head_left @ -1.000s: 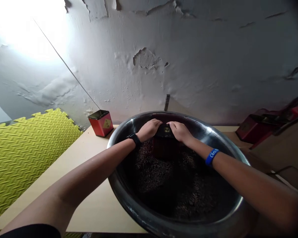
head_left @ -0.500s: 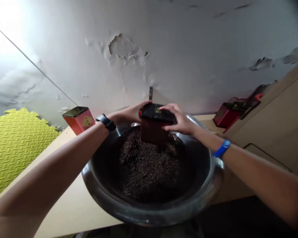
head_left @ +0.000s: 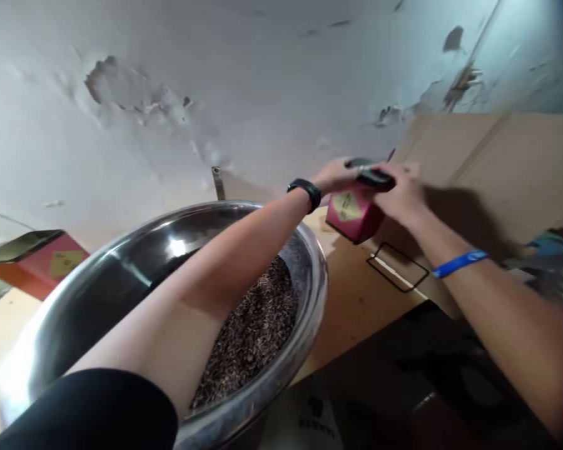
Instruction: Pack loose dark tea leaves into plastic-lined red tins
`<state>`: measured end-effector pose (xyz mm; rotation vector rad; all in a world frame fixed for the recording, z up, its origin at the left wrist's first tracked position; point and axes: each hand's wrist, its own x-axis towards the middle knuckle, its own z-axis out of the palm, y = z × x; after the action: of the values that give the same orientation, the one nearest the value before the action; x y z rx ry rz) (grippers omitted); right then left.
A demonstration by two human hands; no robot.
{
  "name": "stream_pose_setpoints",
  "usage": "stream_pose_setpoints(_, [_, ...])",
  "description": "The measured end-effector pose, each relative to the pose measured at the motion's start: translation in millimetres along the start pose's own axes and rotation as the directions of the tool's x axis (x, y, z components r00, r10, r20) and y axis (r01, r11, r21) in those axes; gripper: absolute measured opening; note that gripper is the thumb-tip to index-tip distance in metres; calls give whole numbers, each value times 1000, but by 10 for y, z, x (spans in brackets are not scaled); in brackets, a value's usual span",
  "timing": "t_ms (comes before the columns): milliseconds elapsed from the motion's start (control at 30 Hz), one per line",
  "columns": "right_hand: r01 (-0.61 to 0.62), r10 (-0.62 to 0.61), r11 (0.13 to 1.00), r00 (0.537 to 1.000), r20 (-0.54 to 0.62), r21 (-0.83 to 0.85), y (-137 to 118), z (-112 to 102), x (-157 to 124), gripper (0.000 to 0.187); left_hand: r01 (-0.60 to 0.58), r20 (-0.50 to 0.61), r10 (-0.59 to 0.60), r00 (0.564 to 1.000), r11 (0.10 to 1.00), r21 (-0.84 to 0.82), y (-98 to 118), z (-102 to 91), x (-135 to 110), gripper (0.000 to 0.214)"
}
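Basin [head_left: 312, 312] holds dark shreds [head_left: 256, 331]; hands [head_left: 403, 194] clasp black-topped pink tin [head_left: 355, 214].

Basin [head_left: 315, 275], open tin [head_left: 40, 262] on tabletop [head_left: 342, 312]

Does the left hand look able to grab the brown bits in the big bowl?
Probably not just now: the left hand is busy with the black lid. The open bowl leaves the brown bits uncovered, though.

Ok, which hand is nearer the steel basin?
Left. The left hand is at the left end of the black lid, just past the rim of the steel basin; the right hand is at the lid's right end, farther from the basin.
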<state>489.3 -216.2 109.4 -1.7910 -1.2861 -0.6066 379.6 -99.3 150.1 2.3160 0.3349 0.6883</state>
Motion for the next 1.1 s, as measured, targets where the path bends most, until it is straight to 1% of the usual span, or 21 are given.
stream_pose_setpoints(67, [-107,106,994,992,64,11,218,293,-214,53,38,46,-46,998,987,154,-285,327,111,38])
stream_pose_setpoints(100, [-138,136,990,987,88,11,283,440,-318,56,68,61,-84,995,970,235,-422,449,133,36])
stream_pose_setpoints(167, [-157,157,988,979,133,-10,352,711,-491,56,134,76,-177,981,911,389,-652,608,130,33])
stream_pose_setpoints(200, [-165,167,986,975,147,-24,371,831,-554,56,157,90,-221,971,876,456,-736,650,114,32])
stream_pose_setpoints(267, [-177,182,983,968,174,-45,400,1040,-631,56,155,131,-262,956,831,534,-838,676,70,28])
stream_pose_setpoints(367, [-198,204,979,963,174,-52,445,1267,-661,57,88,200,-233,952,830,551,-874,649,8,24])
stream_pose_setpoints(433, [-194,200,980,964,173,-51,474,1354,-659,57,59,212,-210,954,830,555,-875,633,-26,25])
stream_pose_setpoints(500, [-183,192,981,965,179,-64,490,1377,-649,60,38,217,-191,957,827,560,-884,626,-63,27])
stream_pose_setpoints(567, [-186,201,978,959,202,-91,470,1327,-620,62,18,243,-176,954,842,539,-888,611,-109,29])
stream_pose_setpoints(600, [-196,215,975,949,231,-102,434,1275,-593,61,10,256,-164,953,858,513,-878,592,-138,30])
stream_pose_setpoints(667, [-211,233,972,922,310,-102,288,1130,-516,50,2,250,-127,960,895,446,-818,511,-213,30])
stream_pose_setpoints(733, [-185,193,981,913,358,-58,24,966,-426,39,13,160,-86,983,912,410,-709,359,-330,30])
stream_pose_setpoints(767, [-154,152,988,922,355,-24,-148,894,-386,37,26,86,-67,994,910,415,-649,254,-415,30])
stream_pose_setpoints(833, [-89,70,995,939,337,41,-542,803,-333,37,79,-68,-54,996,885,458,-553,-5,-656,29])
stream_pose_setpoints(867, [-71,42,995,932,361,67,-749,791,-323,37,94,-120,-40,992,869,486,-531,-153,-816,29])
stream_pose_setpoints(900, [-44,-1,994,909,416,99,-954,805,-326,35,113,-144,-44,989,849,515,-529,-310,-1002,31])
stream_pose_setpoints(933, [-10,-59,990,869,491,137,-1152,843,-341,34,138,-153,-64,986,833,537,-549,-475,-1211,31])
stream_pose_setpoints(967, [29,-130,983,803,581,180,-1341,902,-370,31,174,-164,-99,981,818,548,-587,-646,-1441,30])
stream_pose_setpoints(1033, [113,-272,959,612,743,258,-1692,1062,-471,27,248,-185,-174,967,800,546,-697,-1010,-1940,26])
stream_pose_setpoints(1067, [147,-321,946,517,793,287,-1859,1154,-540,26,316,-241,-217,946,784,534,-759,-1204,-2200,24])
stream_pose_setpoints(1100, [179,-361,933,442,821,313,-2025,1248,-616,26,401,-318,-266,910,755,518,-822,-1408,-2463,24])
